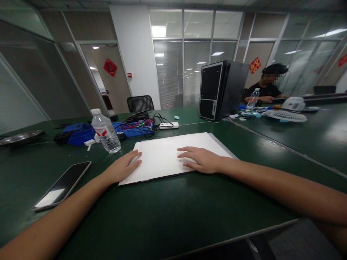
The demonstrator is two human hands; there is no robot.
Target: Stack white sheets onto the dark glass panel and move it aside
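Note:
A white flat board (168,153) lies on the dark green table (173,209) in front of me. My left hand (123,168) rests flat on the board's near left corner, fingers stretched out. My right hand (199,159) lies flat on the board's right half, fingers extended toward the left. Neither hand holds anything.
A black phone (62,186) lies at the left. A water bottle (105,130) stands behind it, with blue cases and tangled cables (135,126) beyond. A black computer tower (219,89) stands at the back. Another person (267,88) sits at the far right beside a white fan (284,115).

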